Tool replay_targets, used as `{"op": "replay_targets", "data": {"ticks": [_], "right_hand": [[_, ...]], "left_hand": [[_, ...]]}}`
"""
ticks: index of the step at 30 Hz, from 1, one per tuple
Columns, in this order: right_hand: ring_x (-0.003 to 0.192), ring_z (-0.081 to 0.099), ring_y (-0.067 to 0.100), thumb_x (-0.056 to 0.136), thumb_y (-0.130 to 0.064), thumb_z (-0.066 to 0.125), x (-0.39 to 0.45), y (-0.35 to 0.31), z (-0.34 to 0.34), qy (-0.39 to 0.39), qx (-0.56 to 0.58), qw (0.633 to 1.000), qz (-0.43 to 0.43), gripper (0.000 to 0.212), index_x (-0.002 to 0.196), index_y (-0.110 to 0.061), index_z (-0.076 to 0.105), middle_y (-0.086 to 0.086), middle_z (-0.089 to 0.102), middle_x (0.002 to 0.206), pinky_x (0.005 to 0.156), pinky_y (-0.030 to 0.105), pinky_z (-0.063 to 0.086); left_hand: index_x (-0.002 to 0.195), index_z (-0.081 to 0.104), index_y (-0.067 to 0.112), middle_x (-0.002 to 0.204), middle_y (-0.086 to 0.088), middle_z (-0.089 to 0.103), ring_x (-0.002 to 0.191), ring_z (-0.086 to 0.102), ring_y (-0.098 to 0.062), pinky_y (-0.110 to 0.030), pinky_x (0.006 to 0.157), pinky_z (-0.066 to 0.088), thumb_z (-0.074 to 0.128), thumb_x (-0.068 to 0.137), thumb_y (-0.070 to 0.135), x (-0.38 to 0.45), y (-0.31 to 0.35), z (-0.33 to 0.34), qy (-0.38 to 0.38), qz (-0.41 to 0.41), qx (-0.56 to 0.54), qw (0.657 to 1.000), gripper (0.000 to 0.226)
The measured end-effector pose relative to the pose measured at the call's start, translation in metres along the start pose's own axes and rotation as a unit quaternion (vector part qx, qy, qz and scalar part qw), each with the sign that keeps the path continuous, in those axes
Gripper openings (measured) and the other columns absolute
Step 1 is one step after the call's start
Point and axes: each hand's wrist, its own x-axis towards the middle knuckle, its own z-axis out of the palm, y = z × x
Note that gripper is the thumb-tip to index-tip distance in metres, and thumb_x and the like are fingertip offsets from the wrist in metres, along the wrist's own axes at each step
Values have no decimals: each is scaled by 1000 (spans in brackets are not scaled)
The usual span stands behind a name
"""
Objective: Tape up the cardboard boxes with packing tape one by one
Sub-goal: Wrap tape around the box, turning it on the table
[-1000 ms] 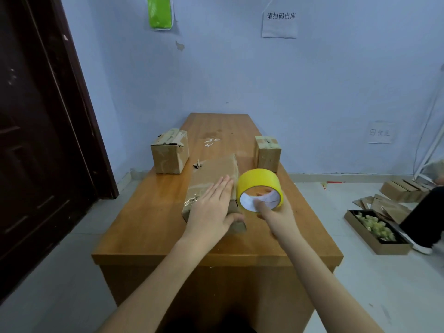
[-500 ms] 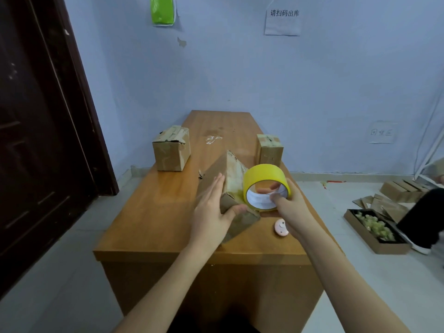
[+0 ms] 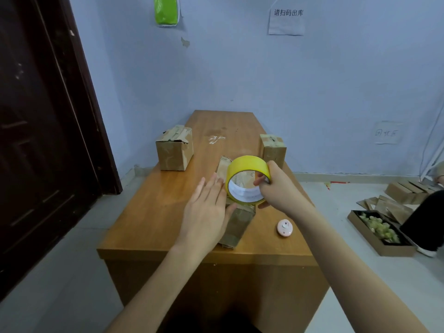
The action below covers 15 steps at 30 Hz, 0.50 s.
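Long creased brown cardboard box [image 3: 236, 224] near table [image 3: 149, 212] edge, left hand [image 3: 206, 212] flat against it; right hand [image 3: 278, 188] grips yellow tape roll [image 3: 245, 168] above. Floor tray [image 3: 394, 248] right holds pale green pieces [image 3: 378, 227].

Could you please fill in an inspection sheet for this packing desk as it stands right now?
Surface: wooden desk, scuffed white mark near its far end.
Job's things: yellow tape roll held over the near cardboard box; left box with a ragged taped top; right box taped on top.
Clutter: small pink round gadget on the desk.
Hands: left hand flat against the near box; right hand grips the roll, fingers through its core.
Cables: white cords on the right wall.
Surroundings: dark door, paper notices on the wall, floor tray of pale pieces, flat cartons, a person's leg.
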Motion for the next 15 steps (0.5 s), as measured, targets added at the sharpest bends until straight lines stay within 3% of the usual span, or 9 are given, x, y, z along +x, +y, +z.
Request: {"op": "replay_targets", "data": {"ticks": [3, 6, 9, 12, 15], "right_hand": [[86, 60, 35, 93, -11, 42, 5, -5, 7, 1, -57, 998, -12, 11, 102, -6, 42, 19, 59, 97, 66, 53, 57], [84, 60, 32, 87, -16, 53, 7, -4, 15, -4, -82, 996, -20, 17, 100, -10, 45, 8, 57, 88, 74, 56, 54], [79, 62, 24, 89, -20, 55, 4, -3, 23, -21, -45, 999, -14, 14, 100, -15, 47, 1, 56, 86, 73, 51, 56], [82, 64, 30, 93, -17, 49, 7, -7, 23, -49, -54, 997, -30, 14, 102, -8, 43, 8, 55, 89, 71, 49, 57], [86, 62, 28, 97, -13, 43, 13, -15, 14, -132, -25, 990, -37, 7, 99, -10, 37, 13, 48, 94, 57, 32, 59]], "left_hand": [[112, 63, -5, 116, -19, 64, 113, 59, -28, -40, 99, 44, 48, 88, 45, -3, -10, -1, -19, -7, 19, 1000, 58], [108, 64, -5, 112, -20, 66, 107, 63, -29, -38, 95, 46, 45, 84, 52, -4, -17, -1, -50, -26, 33, 998, 65], [109, 64, -5, 114, -20, 64, 108, 62, -29, -38, 94, 45, 43, 85, 53, -10, -22, 0, -60, -46, 9, 997, 66], [114, 62, -2, 122, -18, 61, 113, 60, -28, -36, 89, 49, 44, 84, 51, -15, -24, 2, -54, -65, -23, 996, 64], [124, 56, 3, 133, -13, 54, 125, 49, -23, -32, 97, 41, 37, 85, 56, -14, -25, 1, -56, -73, -67, 994, 69]]}}
